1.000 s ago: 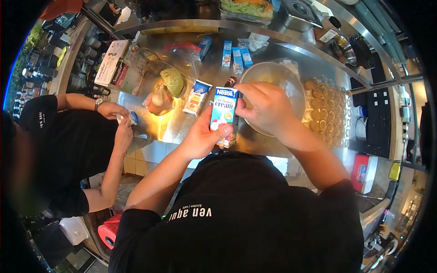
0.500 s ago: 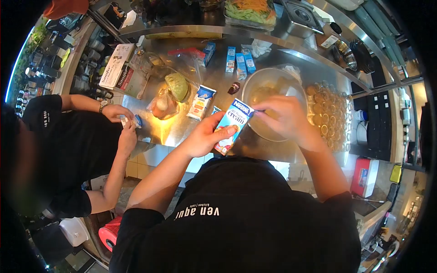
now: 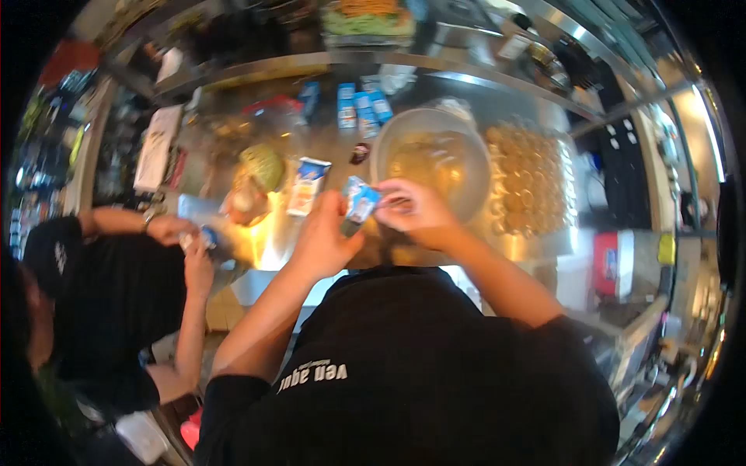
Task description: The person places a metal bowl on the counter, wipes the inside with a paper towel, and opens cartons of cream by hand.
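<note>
My left hand (image 3: pixel 328 237) is wrapped round a blue-and-white cream carton (image 3: pixel 360 203), tilted in front of my chest. At the carton's upper right edge, my right hand (image 3: pixel 416 213) pinches it with thumb and fingers; motion blur hides the exact grip. Just beyond my right hand sits a large translucent bowl (image 3: pixel 376 155), with something yellowish showing in it. A blue, white and orange pack (image 3: pixel 308 188) lies left of the carton on the steel table. A small dark red piece (image 3: pixel 360 153) rests between the pack and the bowl.
Several blue cartons (image 3: pixel 346 107) stand behind the bowl. To its right are rows of small glass cups (image 3: pixel 528 182). A green round vegetable (image 3: pixel 263 167) and a bagged item (image 3: pixel 247 200) lie to the left. A co-worker's hands (image 3: pixel 186 237) hold something small. A raised shelf edge (image 3: pixel 311 60) crosses the back.
The view has shifted and blurred. The carton has turned in my hands, so its large printed front no longer faces me. My right fingers stay at its upper edge.
</note>
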### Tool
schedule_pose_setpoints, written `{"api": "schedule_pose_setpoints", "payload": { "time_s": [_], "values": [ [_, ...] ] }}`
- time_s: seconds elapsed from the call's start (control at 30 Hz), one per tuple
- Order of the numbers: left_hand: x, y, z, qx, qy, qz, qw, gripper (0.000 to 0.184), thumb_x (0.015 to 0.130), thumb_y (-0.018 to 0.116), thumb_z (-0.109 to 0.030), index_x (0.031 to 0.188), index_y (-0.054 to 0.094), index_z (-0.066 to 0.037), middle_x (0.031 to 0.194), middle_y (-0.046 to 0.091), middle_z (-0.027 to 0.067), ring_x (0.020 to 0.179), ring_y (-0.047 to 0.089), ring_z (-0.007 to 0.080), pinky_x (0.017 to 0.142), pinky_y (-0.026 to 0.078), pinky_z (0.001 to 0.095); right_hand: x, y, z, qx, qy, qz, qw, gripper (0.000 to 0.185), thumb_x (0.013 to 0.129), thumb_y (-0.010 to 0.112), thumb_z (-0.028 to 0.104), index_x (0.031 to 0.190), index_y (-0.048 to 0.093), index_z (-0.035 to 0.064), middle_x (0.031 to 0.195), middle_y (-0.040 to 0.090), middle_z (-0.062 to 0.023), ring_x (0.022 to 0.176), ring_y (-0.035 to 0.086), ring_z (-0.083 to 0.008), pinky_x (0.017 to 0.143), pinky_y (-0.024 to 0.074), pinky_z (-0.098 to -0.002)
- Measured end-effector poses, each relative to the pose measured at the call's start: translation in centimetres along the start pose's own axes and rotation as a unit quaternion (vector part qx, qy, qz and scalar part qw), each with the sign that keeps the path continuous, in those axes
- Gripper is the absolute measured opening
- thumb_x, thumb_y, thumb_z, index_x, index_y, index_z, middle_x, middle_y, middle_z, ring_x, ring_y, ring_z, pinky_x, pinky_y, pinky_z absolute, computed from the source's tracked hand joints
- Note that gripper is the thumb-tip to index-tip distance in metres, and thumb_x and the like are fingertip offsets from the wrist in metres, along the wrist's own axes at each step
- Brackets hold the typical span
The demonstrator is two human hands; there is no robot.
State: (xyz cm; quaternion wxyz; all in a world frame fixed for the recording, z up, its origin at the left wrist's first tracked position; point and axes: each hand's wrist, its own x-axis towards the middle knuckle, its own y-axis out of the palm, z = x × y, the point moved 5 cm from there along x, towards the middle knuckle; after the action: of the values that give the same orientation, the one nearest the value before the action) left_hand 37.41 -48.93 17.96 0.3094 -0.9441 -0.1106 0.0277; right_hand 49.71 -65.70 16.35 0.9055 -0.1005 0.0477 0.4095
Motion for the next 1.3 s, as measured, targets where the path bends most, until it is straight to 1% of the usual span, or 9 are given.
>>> {"api": "schedule_pose_setpoints", "payload": {
  "time_s": [0.13,0.37,0.47,0.53,0.67,0.87,1.07,1.17,1.3],
  "values": [
    [-0.5,1.6,-1.8,0.029,0.036,0.057,0.997,0.047,0.074,0.080,-0.008,0.109,0.049,-0.003,0.104,0.054,0.0186,0.101,0.058,0.0388,0.087,0.048,0.0450,0.3,-0.4,-1.6,-0.107,-0.009,-0.069,0.992,0.034,0.090,0.080,0.015,0.120,0.072,0.0029,0.097,0.078,-0.0128,0.089,0.076,-0.0176,0.082,0.0608,-0.0335],
    [-0.8,1.8,-3.1,0.050,0.040,0.027,0.998,0.040,0.074,0.080,-0.005,0.102,0.051,-0.004,0.112,0.050,0.0175,0.102,0.055,0.0400,0.087,0.048,0.0453,0.6,0.0,-1.2,-0.179,-0.085,-0.132,0.971,0.026,0.080,0.082,0.019,0.103,0.082,0.0077,0.080,0.075,-0.0143,0.072,0.076,-0.0258,0.067,0.0573,-0.0335],
    [-0.9,1.9,-2.8,0.076,0.024,0.037,0.996,0.040,0.074,0.079,-0.004,0.101,0.051,-0.006,0.117,0.049,0.0172,0.107,0.055,0.0401,0.089,0.048,0.0450,0.5,0.4,-1.3,-0.199,-0.063,-0.117,0.971,0.027,0.079,0.079,0.019,0.104,0.082,0.0096,0.079,0.074,-0.0154,0.066,0.073,-0.0292,0.064,0.0554,-0.0359],
    [-1.0,1.9,-2.7,0.081,0.036,0.036,0.995,0.039,0.074,0.079,-0.004,0.101,0.051,-0.006,0.116,0.049,0.0171,0.107,0.055,0.0403,0.089,0.048,0.0448,0.4,0.7,-0.4,-0.203,-0.062,-0.094,0.973,0.014,0.075,0.073,0.019,0.084,0.076,0.0081,0.071,0.067,-0.0204,0.066,0.066,-0.0402,0.065,0.0539,-0.0458],
    [-1.2,1.7,-2.0,0.040,0.011,0.084,0.996,0.038,0.072,0.078,-0.003,0.100,0.052,-0.005,0.112,0.051,0.0167,0.107,0.056,0.0399,0.092,0.049,0.0447,0.0,1.0,-0.6,-0.236,-0.054,-0.046,0.969,0.012,0.076,0.072,0.018,0.081,0.074,0.0074,0.072,0.067,-0.0221,0.067,0.067,-0.0416,0.066,0.0537,-0.0484],
    [-1.4,1.0,-1.2,0.046,0.016,0.147,0.988,0.039,0.073,0.077,-0.006,0.105,0.055,-0.006,0.117,0.054,0.0178,0.111,0.059,0.0418,0.092,0.051,0.0458,-1.0,2.0,-3.5,-0.321,-0.116,-0.036,0.939,0.013,0.079,0.073,0.014,0.091,0.076,0.0091,0.079,0.072,-0.0170,0.071,0.070,-0.0358,0.069,0.0563,-0.0430],
    [-1.8,0.0,0.1,0.032,0.031,0.137,0.990,0.050,0.071,0.078,-0.007,0.115,0.054,-0.004,0.117,0.056,0.0177,0.113,0.059,0.0410,0.096,0.050,0.0449,-1.7,1.2,-2.8,-0.104,-0.041,0.064,0.992,0.025,0.088,0.072,0.009,0.112,0.078,0.0080,0.092,0.076,-0.0182,0.077,0.073,-0.0333,0.073,0.0575,-0.0410],
    [-1.9,-0.1,1.1,-0.013,0.038,0.143,0.989,0.058,0.071,0.080,-0.009,0.122,0.052,-0.006,0.119,0.058,0.0182,0.113,0.060,0.0391,0.095,0.051,0.0434,-1.7,0.4,-2.0,-0.236,-0.103,0.116,0.959,0.024,0.092,0.072,0.006,0.116,0.077,0.0065,0.098,0.077,-0.0171,0.083,0.076,-0.0286,0.076,0.0578,-0.0384],
    [-2.0,-1.4,1.6,-0.102,-0.071,0.174,0.977,0.062,0.071,0.081,-0.007,0.126,0.053,-0.007,0.119,0.060,0.0169,0.112,0.061,0.0354,0.090,0.053,0.0417,-1.9,0.8,-3.6,-0.145,-0.153,0.143,0.967,0.023,0.095,0.075,0.009,0.119,0.075,0.0077,0.096,0.077,-0.0129,0.085,0.076,-0.0257,0.078,0.0591,-0.0356]
  ]
}}
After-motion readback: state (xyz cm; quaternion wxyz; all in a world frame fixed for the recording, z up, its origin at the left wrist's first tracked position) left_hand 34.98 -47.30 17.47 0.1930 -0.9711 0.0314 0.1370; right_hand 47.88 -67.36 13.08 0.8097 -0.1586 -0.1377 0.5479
